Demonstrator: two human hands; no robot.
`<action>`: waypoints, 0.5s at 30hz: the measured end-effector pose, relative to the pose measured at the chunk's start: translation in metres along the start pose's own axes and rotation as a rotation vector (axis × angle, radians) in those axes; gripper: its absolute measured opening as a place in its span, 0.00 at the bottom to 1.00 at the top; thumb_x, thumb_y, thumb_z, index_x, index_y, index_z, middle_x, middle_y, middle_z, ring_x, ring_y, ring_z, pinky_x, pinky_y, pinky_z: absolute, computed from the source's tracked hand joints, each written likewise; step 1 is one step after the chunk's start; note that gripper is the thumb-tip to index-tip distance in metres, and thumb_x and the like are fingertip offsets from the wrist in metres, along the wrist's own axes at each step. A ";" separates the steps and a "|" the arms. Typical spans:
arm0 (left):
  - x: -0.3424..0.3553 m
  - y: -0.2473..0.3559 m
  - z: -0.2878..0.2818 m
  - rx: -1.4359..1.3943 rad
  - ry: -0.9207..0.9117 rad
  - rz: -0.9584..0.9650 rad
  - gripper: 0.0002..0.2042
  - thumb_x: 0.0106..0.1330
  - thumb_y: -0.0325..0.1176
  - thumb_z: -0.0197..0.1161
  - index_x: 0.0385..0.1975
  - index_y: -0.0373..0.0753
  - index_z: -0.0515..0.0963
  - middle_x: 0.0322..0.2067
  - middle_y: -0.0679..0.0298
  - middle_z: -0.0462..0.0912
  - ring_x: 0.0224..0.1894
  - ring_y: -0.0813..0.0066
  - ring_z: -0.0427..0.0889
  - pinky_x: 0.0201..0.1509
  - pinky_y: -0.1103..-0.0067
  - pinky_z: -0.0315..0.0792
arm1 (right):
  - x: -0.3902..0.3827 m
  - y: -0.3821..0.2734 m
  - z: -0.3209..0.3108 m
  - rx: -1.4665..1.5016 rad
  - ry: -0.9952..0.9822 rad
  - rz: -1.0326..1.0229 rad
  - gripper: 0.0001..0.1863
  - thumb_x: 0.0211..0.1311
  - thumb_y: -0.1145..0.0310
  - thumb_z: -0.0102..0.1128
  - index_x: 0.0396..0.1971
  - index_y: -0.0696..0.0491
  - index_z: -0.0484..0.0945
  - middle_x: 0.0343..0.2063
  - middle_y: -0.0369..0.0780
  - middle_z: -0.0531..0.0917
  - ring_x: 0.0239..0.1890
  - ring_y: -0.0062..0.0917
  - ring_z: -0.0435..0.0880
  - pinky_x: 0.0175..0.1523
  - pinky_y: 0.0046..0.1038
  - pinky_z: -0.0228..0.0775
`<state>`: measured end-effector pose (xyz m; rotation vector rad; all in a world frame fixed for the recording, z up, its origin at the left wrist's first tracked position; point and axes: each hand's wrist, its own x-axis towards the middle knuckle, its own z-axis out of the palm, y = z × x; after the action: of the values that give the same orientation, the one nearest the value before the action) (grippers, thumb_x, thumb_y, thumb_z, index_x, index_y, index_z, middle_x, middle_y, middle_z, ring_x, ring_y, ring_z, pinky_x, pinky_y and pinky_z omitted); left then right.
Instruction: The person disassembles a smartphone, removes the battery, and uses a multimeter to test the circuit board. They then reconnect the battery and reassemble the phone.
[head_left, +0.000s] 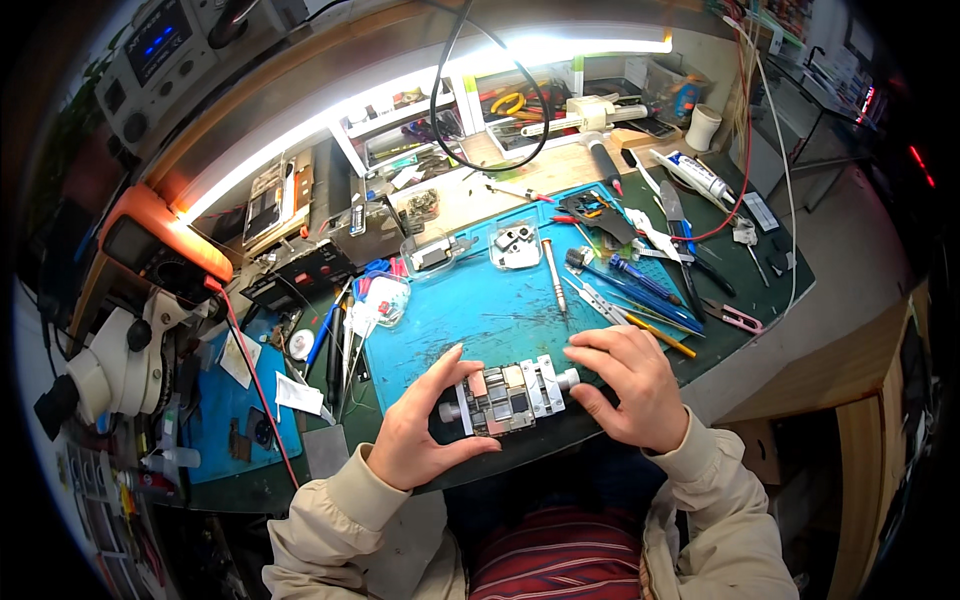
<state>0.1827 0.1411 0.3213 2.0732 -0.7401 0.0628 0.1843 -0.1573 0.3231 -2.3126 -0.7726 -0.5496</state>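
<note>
A small metal clamp holder [540,387] with a circuit board [500,396] fixed in it rests at the near edge of the blue mat. My left hand [425,425] curves round the holder's left end, with the index finger along its far side and the thumb along its near edge. At the other end is a round metal knob [568,379]. My right hand [632,385] is beside this knob, thumb and index finger apart on either side of it. The right fingertips do not visibly pinch the knob.
Pens, tweezers and a screwdriver [554,278] lie on the blue mat [450,345]. Small clear boxes [515,246] of parts stand beyond. An orange multimeter [165,245] and a white microscope [115,365] are left. Pliers [712,270] and a white tube [695,175] lie right.
</note>
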 end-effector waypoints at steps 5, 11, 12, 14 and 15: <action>-0.001 0.001 -0.002 0.008 -0.001 -0.006 0.53 0.48 0.38 0.86 0.74 0.33 0.59 0.58 0.50 0.81 0.60 0.55 0.81 0.66 0.68 0.74 | -0.004 0.005 0.000 0.015 -0.047 0.010 0.19 0.54 0.66 0.74 0.47 0.52 0.82 0.49 0.37 0.84 0.51 0.34 0.80 0.54 0.36 0.69; 0.000 0.002 -0.001 0.009 0.000 0.004 0.53 0.48 0.38 0.85 0.74 0.33 0.59 0.59 0.50 0.81 0.60 0.55 0.82 0.65 0.68 0.74 | 0.000 -0.001 0.000 -0.014 -0.017 0.010 0.14 0.56 0.66 0.73 0.42 0.52 0.84 0.48 0.36 0.85 0.49 0.34 0.81 0.53 0.36 0.70; 0.000 0.002 -0.002 0.012 -0.002 0.006 0.53 0.48 0.38 0.86 0.74 0.33 0.59 0.59 0.50 0.81 0.60 0.55 0.81 0.65 0.68 0.74 | 0.000 0.001 0.001 -0.021 -0.014 -0.002 0.15 0.56 0.66 0.73 0.42 0.52 0.84 0.47 0.36 0.85 0.49 0.34 0.81 0.53 0.36 0.70; 0.001 0.002 -0.002 0.011 -0.005 0.002 0.53 0.48 0.38 0.86 0.74 0.33 0.59 0.59 0.50 0.80 0.60 0.55 0.81 0.65 0.68 0.74 | -0.002 0.004 0.004 -0.037 -0.008 -0.022 0.15 0.56 0.66 0.73 0.43 0.52 0.84 0.45 0.36 0.85 0.48 0.33 0.82 0.52 0.35 0.70; 0.000 0.001 -0.001 0.007 -0.005 -0.004 0.53 0.48 0.38 0.86 0.74 0.33 0.59 0.59 0.50 0.80 0.60 0.56 0.81 0.65 0.68 0.74 | -0.002 0.004 0.004 -0.028 -0.003 -0.018 0.15 0.56 0.65 0.74 0.43 0.53 0.84 0.45 0.36 0.85 0.47 0.33 0.82 0.52 0.35 0.70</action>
<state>0.1824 0.1417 0.3231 2.0816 -0.7404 0.0578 0.1858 -0.1580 0.3178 -2.3343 -0.7929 -0.5686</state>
